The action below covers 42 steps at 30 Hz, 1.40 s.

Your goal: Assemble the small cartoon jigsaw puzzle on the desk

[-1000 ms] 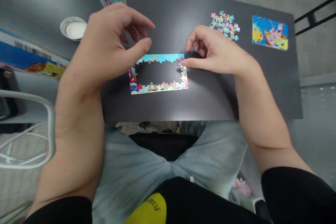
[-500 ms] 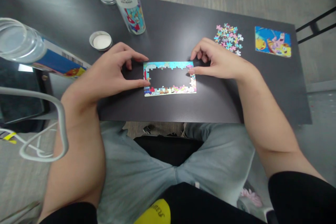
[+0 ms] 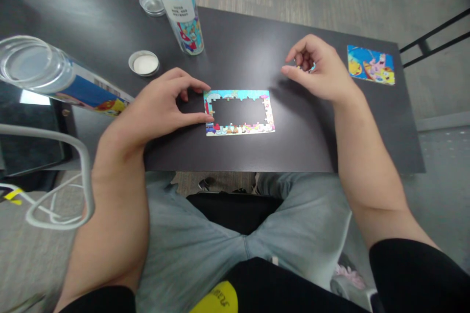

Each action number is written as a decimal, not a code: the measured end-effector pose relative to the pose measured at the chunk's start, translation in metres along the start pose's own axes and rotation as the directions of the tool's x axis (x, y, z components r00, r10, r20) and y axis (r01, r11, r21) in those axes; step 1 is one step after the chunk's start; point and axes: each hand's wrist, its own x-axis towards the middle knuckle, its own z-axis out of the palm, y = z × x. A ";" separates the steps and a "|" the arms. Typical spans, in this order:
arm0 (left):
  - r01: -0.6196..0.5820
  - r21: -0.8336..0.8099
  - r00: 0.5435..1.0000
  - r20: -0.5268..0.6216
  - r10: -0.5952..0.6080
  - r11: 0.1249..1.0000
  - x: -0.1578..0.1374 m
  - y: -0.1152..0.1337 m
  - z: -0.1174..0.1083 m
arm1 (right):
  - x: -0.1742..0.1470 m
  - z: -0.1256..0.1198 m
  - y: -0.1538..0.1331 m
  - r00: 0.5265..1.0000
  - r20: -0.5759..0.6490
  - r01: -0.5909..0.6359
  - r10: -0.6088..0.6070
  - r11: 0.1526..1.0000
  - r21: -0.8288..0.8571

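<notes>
A jigsaw puzzle border [image 3: 238,129] lies flat on the dark table, joined into a rectangle with the bare tabletop showing inside. My left hand [image 3: 161,102] rests at its left side, the thumb on the left edge and the index finger at the upper left corner, fingers spread. Farther right, my right hand [image 3: 317,68] hangs apart from the border, thumb and index finger separated, the other fingers curled, nothing seen between the tips. Loose jigsaw pieces [image 3: 312,67] show in small bits past its fingers; the hand hides most of the pile.
A SpongeBob picture card [image 3: 371,64] lies on the right of the table [image 3: 242,156]. Two clear canisters, one upright [image 3: 183,14] and one nearer [image 3: 88,85], stand at the left, with metal lids [image 3: 144,63] beside them. A white cable [image 3: 88,181] loops at the lower left.
My right hand has left the border's right edge and moved right and up, over the loose pieces. My left hand stays at the border's left side. The view has shifted slightly.
</notes>
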 end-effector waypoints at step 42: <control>0.109 -0.077 0.984 -0.130 -0.118 0.991 0.026 -0.022 0.003 | 0.000 0.008 0.065 0.985 -0.143 -0.113 0.101 0.991 -0.078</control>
